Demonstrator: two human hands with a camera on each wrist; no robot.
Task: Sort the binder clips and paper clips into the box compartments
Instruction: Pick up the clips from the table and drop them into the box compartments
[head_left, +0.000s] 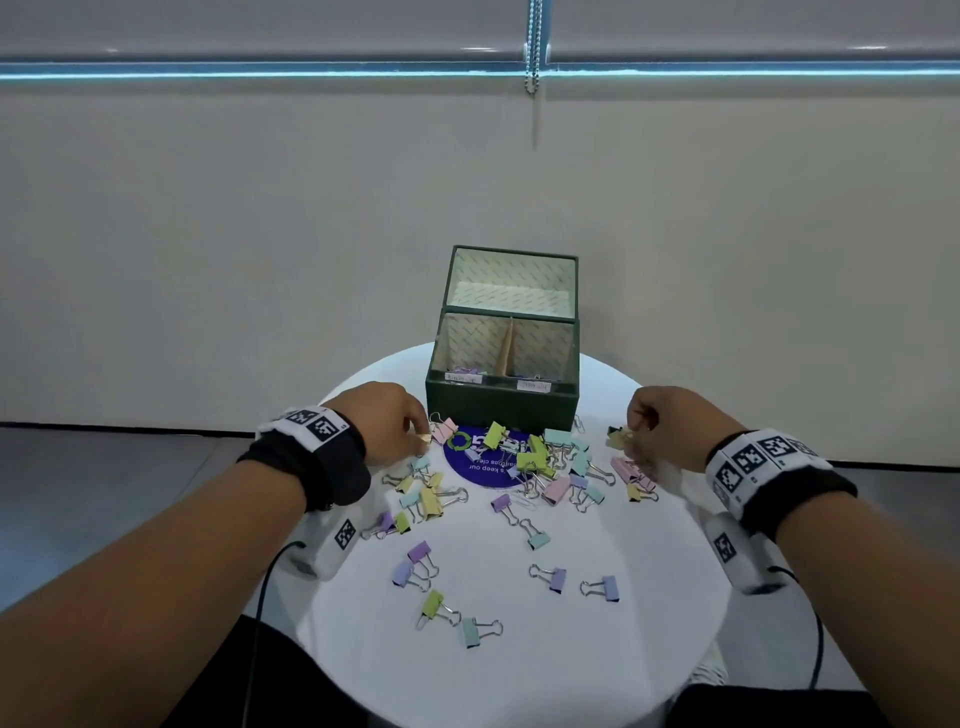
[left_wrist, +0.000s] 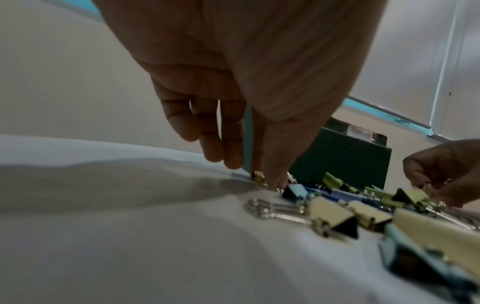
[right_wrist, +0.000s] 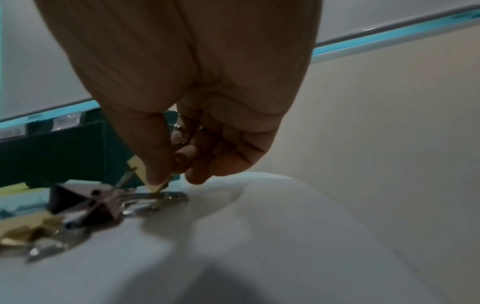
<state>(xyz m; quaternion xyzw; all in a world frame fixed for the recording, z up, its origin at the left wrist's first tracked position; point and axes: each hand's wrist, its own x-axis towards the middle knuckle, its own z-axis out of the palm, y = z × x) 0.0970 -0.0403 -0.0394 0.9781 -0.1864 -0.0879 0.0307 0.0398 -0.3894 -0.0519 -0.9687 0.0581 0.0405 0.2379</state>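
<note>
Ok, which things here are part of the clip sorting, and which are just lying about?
Part of the job: binder clips, paper clip, green box, yellow clip pinched by right hand, left hand.
Lying about: purple sticker, blind cord.

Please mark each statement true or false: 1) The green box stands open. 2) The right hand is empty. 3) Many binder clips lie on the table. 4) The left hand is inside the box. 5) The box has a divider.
1) True: the green box is open, lid up.
2) False: the right hand pinches a yellow binder clip.
3) True: binder clips lie scattered on the white table.
4) False: the left hand is at the table, beside the box.
5) True: a divider splits it.
</note>
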